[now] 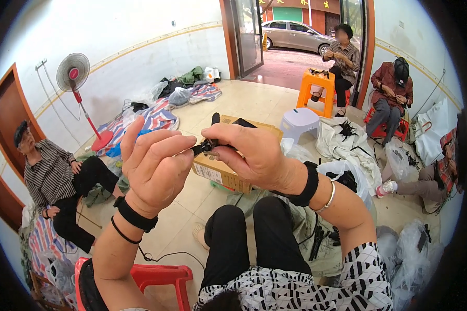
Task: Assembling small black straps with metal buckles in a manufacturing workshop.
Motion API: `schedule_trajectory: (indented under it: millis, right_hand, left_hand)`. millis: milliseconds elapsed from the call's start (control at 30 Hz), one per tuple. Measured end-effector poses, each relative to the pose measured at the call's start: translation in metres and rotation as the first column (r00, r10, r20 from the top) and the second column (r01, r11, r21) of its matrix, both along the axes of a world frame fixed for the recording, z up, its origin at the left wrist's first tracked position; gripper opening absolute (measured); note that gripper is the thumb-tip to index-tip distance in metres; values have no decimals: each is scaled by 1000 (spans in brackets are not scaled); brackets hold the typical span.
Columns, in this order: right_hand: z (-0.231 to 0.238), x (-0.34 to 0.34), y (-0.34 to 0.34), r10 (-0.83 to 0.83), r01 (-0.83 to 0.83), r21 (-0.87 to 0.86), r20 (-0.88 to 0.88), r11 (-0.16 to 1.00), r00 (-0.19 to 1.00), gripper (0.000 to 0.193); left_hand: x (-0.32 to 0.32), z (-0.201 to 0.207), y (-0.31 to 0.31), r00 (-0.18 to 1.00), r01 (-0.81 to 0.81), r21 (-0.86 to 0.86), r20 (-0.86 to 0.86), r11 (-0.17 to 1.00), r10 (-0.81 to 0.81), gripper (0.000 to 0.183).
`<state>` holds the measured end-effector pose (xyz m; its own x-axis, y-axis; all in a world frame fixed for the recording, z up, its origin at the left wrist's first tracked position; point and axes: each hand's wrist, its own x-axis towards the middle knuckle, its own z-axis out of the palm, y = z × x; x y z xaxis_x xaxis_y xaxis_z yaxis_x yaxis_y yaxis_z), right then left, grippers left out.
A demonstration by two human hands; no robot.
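Note:
Both hands are raised before me over a cardboard box (219, 175). My right hand (259, 155) pinches a small black strap-like piece (206, 145) between thumb and forefinger. From the other side, the thumb and fingertips of my left hand (158, 168) close on the piece's left end; the other left fingers are raised. One black end sticks up above the right forefinger. The fingers cover much of the piece, so its exact kind is unclear. More dark material (244, 123) lies on the box, partly behind my right hand.
A red stool (163, 272) is at lower left. Black strips (316, 243) lie on sacking at my right. Beyond are a lilac stool (300, 122), an orange stool (316, 83) and a fan (83, 103). Several people sit around: one at left, others at right, two handling small things.

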<state>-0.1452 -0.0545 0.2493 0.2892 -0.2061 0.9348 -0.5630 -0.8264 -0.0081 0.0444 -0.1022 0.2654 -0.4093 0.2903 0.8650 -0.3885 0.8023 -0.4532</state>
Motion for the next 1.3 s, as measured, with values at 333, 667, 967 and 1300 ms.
schedule_trajectory:
  millis: [333,667,967,1300]
  right_hand:
    - [-2,-1,-1,59,-60,100,6,993,998,26]
    - [-4,5,-6,46,-40,123,-44,992,998,23]
    - [0,3,1,110,-100,271,-22,957,994,18]
    - [-1,-3,3,163,-148,359,-11,922,987,15]
  left_hand:
    - [6,-4,-5,996,64,111,60,992,-71,20]
    - [6,7,10,967,192,821,-66,538,-245,14]
    - [18,10,-12,802,215,965,-261,-147,-538,14]
    - [10,-6,-3,794,309,934,-356,-176,-493,10]
